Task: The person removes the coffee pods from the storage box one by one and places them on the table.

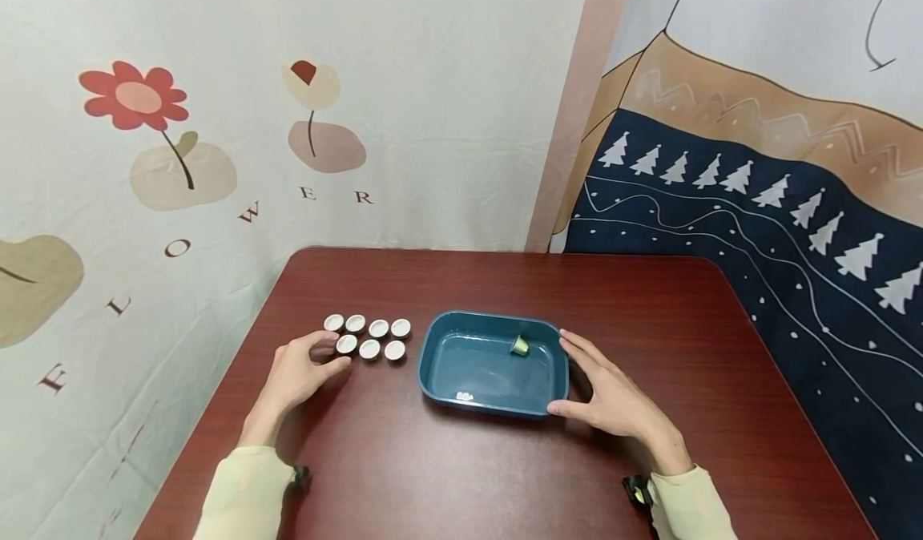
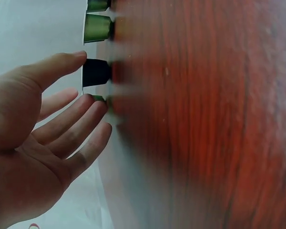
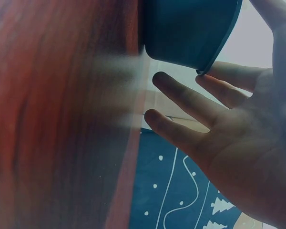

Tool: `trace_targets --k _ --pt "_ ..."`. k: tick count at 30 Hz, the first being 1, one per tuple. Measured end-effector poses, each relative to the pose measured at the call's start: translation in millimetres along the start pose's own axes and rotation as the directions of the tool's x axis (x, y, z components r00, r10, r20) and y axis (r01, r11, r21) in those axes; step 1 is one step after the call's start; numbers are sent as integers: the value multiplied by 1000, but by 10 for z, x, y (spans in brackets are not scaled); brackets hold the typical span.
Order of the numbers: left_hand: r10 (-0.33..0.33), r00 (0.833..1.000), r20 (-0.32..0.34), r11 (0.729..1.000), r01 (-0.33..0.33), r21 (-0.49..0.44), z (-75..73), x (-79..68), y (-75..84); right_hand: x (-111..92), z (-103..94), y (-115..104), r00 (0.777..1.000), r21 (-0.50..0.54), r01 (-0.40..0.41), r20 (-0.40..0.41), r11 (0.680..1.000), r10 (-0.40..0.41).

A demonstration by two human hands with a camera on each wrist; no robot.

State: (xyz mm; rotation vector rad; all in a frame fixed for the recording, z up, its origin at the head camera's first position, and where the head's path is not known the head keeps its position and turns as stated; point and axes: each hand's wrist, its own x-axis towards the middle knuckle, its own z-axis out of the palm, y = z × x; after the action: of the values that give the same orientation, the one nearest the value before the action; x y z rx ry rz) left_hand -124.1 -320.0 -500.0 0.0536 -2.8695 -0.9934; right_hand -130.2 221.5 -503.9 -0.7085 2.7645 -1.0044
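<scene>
My left hand (image 1: 299, 372) is at the near left end of two rows of coffee capsules with white lids. Its thumb and fingers reach around a dark capsule (image 2: 96, 72); the thumb tip is at the lid's edge, and I cannot tell how firmly it touches. A green capsule (image 2: 97, 28) stands beside it in the left wrist view. My right hand (image 1: 613, 388) spreads along the right end of a blue tray (image 1: 440, 396), with fingertips at its rim and fingers mostly straight. One green capsule (image 1: 520, 346) lies tipped over inside the tray.
Everything stands on a reddish-brown wooden table (image 1: 461, 476). Other white-lidded capsules (image 1: 394, 351) sit between my left hand and the tray. Printed cloth (image 1: 447, 123) hangs behind and beside the table.
</scene>
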Motion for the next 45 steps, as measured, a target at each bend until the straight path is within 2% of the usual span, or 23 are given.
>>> trace_targets --k 10,21,27,31,38,45 --pt "25 999 -28 1000 -25 -11 -78 -22 101 8 -7 1 1000 0 9 4 1000 -9" --pt "86 995 -41 996 -87 -34 -127 12 406 12 -10 1 1000 -3 -3 11 1000 3" --pt "156 987 -46 987 -158 -30 -48 73 614 14 -3 5 1000 -2 -6 9 1000 6" --pt "203 979 -26 979 -204 -27 25 129 749 15 4 5 1000 0 -7 9 1000 7" --pt "259 965 32 966 -258 -32 156 225 1036 12 3 1 1000 1 -13 7 1000 13" --pt "329 937 115 944 -328 -34 288 303 1299 7 2 2 1000 -2 -19 7 1000 19"
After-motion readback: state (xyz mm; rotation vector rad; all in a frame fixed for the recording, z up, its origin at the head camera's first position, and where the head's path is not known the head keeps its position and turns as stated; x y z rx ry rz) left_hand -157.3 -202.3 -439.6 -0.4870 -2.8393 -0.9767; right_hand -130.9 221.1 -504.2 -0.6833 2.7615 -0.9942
